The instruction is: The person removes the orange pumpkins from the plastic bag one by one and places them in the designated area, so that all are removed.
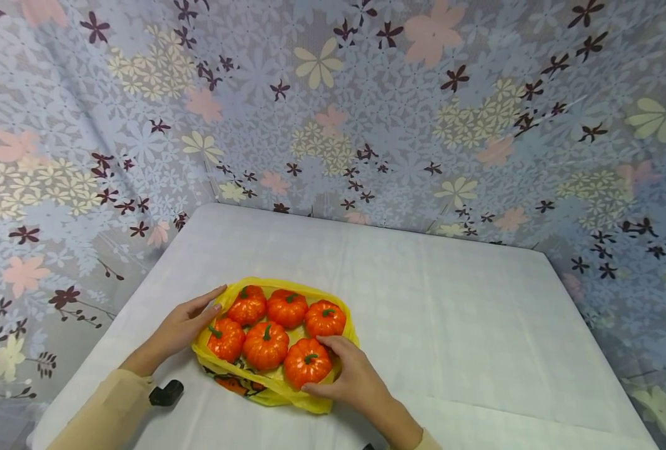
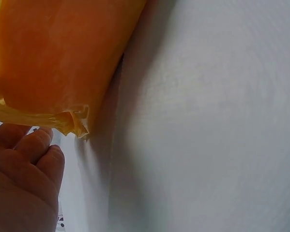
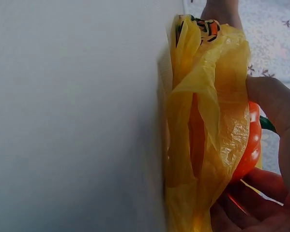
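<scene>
In the head view, six orange pumpkins (image 1: pixel 266 345) (all green-stemmed) sit inside the open yellow bag (image 1: pixel 299 400) on the white tabletop (image 1: pixel 451 325). The left hand (image 1: pixel 183 322) is at the bag's left rim, fingers apart; the right hand (image 1: pixel 351 374) has its fingers clamped round the front-right pumpkin (image 1: pixel 307 365). In the left wrist view, fingers meet the bag's edge. In the right wrist view, the thumb lies against the bag, a pumpkin between it and the fingers

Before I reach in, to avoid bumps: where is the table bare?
Bare: the white table right of the yellow bag and right hand, and beyond the bag to the floral cloth. Crowded: the bag, holding six pumpkins, left hand at its edge.
</scene>
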The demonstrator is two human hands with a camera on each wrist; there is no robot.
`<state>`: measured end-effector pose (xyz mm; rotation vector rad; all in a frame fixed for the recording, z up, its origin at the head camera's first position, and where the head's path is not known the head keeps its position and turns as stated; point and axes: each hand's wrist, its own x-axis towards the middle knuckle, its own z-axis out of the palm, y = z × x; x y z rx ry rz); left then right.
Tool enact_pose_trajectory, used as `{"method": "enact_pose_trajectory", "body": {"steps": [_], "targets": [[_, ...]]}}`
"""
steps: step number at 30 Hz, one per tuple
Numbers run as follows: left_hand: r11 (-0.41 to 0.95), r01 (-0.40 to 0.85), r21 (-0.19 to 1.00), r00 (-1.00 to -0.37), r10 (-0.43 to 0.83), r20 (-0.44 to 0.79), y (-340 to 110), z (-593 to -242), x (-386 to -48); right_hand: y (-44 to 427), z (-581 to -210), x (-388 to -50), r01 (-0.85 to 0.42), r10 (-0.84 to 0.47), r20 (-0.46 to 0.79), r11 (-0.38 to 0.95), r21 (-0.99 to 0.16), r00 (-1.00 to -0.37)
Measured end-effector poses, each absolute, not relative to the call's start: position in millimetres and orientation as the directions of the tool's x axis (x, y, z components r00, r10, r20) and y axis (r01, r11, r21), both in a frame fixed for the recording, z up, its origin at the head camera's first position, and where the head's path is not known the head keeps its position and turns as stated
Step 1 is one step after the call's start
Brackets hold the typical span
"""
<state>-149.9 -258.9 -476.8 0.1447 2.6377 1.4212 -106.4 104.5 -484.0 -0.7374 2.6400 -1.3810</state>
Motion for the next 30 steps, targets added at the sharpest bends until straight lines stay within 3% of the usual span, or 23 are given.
{"method": "enact_pose_trajectory", "body": {"steps": [8,30], "targets": [[0.553,0.014,0.833,-0.986,0.148,-0.081,-259.1,-478.0,-151.2,103.0,-483.6,-104.2,-0.37,-0.419,0.139,0.543,-0.754,-0.897],[0.534,0.021,0.845,-0.986,0.149,-0.069,-258.2,-479.1,-149.3,104.8,-482.2,-102.8,-0.438,-0.4,0.256,0.474,-0.764,-0.88]]}}
